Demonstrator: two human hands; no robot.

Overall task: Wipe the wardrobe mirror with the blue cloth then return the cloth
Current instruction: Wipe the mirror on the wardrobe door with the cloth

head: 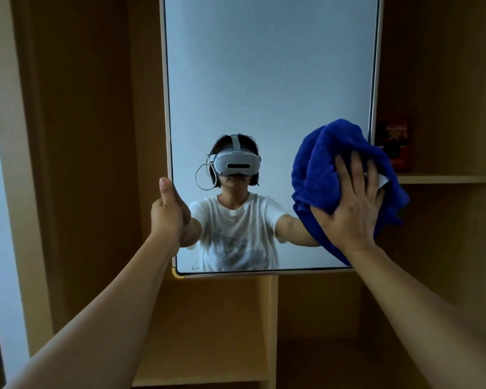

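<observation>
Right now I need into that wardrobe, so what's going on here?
A person is wiping the mirror. The right hand presses a blue cloth flat against the glass near its right edge, fingers spread. The left hand grips the mirror's left edge, steadying it. The cloth has not been returned yet.

Fluffy blue cloth [320,175], glossy glass mirror [264,80], matt wood wardrobe [96,108].

The mirror [264,80] runs past the frame's top edge; the blue cloth [320,169] hides its lower right corner. The left hand [167,211] wraps its fingers behind the left rim, unseen. A red box [394,144] on the shelf [443,179] sits dim, print unreadable.
</observation>
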